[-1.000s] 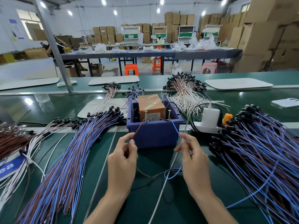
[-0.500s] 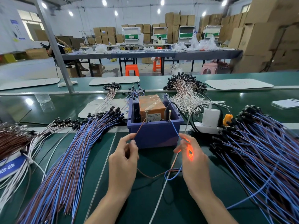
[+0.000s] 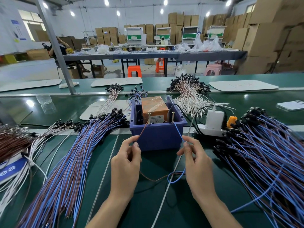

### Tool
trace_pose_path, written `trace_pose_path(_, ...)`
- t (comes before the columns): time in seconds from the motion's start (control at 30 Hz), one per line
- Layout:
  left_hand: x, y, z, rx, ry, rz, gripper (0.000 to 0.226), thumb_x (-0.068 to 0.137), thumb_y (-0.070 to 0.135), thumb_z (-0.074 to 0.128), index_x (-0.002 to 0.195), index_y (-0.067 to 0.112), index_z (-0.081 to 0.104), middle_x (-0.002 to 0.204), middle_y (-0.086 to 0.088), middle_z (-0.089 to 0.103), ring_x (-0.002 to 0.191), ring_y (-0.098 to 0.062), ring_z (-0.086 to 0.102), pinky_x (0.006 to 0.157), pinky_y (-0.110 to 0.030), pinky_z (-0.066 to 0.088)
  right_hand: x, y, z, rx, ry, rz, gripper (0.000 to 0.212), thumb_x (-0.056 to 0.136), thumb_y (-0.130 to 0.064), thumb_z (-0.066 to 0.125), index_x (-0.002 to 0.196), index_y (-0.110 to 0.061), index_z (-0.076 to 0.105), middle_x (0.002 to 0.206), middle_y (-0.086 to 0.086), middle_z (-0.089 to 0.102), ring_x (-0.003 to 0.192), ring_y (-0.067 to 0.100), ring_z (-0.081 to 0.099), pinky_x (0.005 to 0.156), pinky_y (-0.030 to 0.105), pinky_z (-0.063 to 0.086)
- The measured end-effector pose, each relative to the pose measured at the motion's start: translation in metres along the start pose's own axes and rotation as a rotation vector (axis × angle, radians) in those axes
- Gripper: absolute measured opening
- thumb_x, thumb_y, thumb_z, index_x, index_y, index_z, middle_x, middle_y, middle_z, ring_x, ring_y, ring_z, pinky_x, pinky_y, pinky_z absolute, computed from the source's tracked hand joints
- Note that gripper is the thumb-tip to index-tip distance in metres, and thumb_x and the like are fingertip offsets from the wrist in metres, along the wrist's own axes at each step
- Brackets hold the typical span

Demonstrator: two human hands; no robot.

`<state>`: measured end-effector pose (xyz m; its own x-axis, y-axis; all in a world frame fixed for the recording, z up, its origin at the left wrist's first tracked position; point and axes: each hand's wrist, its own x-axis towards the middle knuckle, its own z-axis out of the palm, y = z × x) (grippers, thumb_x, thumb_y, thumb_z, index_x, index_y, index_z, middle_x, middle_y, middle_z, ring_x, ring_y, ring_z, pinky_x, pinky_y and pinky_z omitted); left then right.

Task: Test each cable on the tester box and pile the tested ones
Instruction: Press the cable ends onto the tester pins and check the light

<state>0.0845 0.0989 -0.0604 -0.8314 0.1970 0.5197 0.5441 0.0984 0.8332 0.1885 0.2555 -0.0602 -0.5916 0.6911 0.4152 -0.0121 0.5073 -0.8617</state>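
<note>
A blue tester box with an orange block inside stands in front of me, two upright screws on its near rim. My left hand pinches the brown wire of one cable, its tip at the left screw. The cable's blue wire is pinched by my right hand, with its tip at the right screw. The rest of the cable loops on the mat between my wrists. No light shows under my right hand.
A long pile of blue-and-brown cables lies to the left, a bigger heap to the right. A white charger on a power strip sits right of the box, a white cord running toward me. White-wire bundles lie behind.
Half a second ago a red-orange glow lit under my right hand; it is out now. Both hands have stayed by the box, holding the wire ends at the screws.
</note>
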Motion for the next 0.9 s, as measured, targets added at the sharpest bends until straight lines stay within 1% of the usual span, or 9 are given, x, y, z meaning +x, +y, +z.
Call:
trace_pose_path(0.13, 0.0005, -0.0034, 0.0006, 0.009, 0.000, -0.004, 0.020, 0.099, 0.033, 0.051, 0.111, 0.044, 0.062, 0.062, -0.006, 0.054, 0.050, -0.010, 0.041, 0.046, -0.029, 0.038, -0.0007, -0.0007, -0.0003, 0.013, -0.005, 0.004, 0.021, 0.105, -0.034, 0.044, 0.120, -0.039, 0.058, 0.083, -0.016, 0.069, 0.045, 0.007, 0.047, 0.048, 0.022, 0.035)
trace_pose_path(0.27, 0.0006, -0.0043, 0.0000, 0.014, -0.003, 0.003, 0.021, 0.100, 0.032, 0.051, 0.111, 0.046, 0.061, 0.062, -0.004, 0.054, 0.049, -0.006, 0.040, 0.045, -0.022, 0.036, -0.0008, -0.0008, -0.0004, 0.005, -0.008, 0.004, 0.021, 0.105, -0.033, 0.044, 0.120, -0.040, 0.057, 0.083, -0.017, 0.069, 0.045, 0.006, 0.048, 0.049, 0.022, 0.036)
trace_pose_path(0.53, 0.0008, -0.0038, 0.0004, 0.015, -0.010, -0.001, 0.021, 0.101, 0.029, 0.051, 0.112, 0.044, 0.062, 0.061, -0.003, 0.054, 0.048, -0.005, 0.041, 0.045, -0.019, 0.036, -0.0009, -0.0009, -0.0005, -0.015, -0.008, 0.000, 0.023, 0.105, -0.033, 0.045, 0.122, -0.036, 0.059, 0.083, -0.017, 0.069, 0.046, 0.008, 0.049, 0.050, 0.022, 0.035)
trace_pose_path(0.67, 0.0006, -0.0035, 0.0002, 0.015, -0.013, -0.003, 0.022, 0.101, 0.028, 0.051, 0.112, 0.043, 0.062, 0.061, -0.003, 0.054, 0.048, -0.005, 0.041, 0.045, -0.018, 0.036, -0.0012, -0.0014, -0.0008, -0.022, -0.014, -0.001, 0.022, 0.105, -0.033, 0.045, 0.122, -0.037, 0.058, 0.083, -0.019, 0.069, 0.046, 0.007, 0.050, 0.048, 0.017, 0.034)
trace_pose_path(0.77, -0.0001, -0.0033, -0.0002, 0.013, -0.013, 0.001, 0.023, 0.102, 0.026, 0.052, 0.112, 0.043, 0.062, 0.061, -0.002, 0.055, 0.048, -0.004, 0.042, 0.045, -0.017, 0.036, -0.0012, -0.0012, -0.0005, -0.020, -0.014, 0.000, 0.023, 0.105, -0.033, 0.045, 0.122, -0.038, 0.058, 0.083, -0.018, 0.069, 0.045, 0.007, 0.049, 0.047, 0.017, 0.034)
trace_pose_path(0.83, -0.0002, -0.0033, -0.0001, 0.016, -0.013, 0.001, 0.024, 0.102, 0.024, 0.052, 0.112, 0.043, 0.062, 0.061, -0.003, 0.055, 0.049, -0.005, 0.042, 0.045, -0.019, 0.036, -0.0011, -0.0010, -0.0003, -0.020, -0.014, -0.003, 0.023, 0.105, -0.034, 0.044, 0.122, -0.039, 0.058, 0.084, -0.018, 0.070, 0.045, 0.007, 0.049, 0.046, 0.018, 0.034)
trace_pose_path(0.9, -0.0001, -0.0031, 0.0000, 0.013, -0.011, -0.001, 0.022, 0.102, 0.026, 0.052, 0.112, 0.043, 0.062, 0.062, -0.005, 0.054, 0.049, -0.006, 0.041, 0.044, -0.021, 0.036, -0.0013, -0.0011, -0.0004, -0.021, -0.012, -0.005, 0.022, 0.105, -0.034, 0.044, 0.122, -0.040, 0.057, 0.084, -0.018, 0.070, 0.045, 0.007, 0.049, 0.047, 0.019, 0.035)
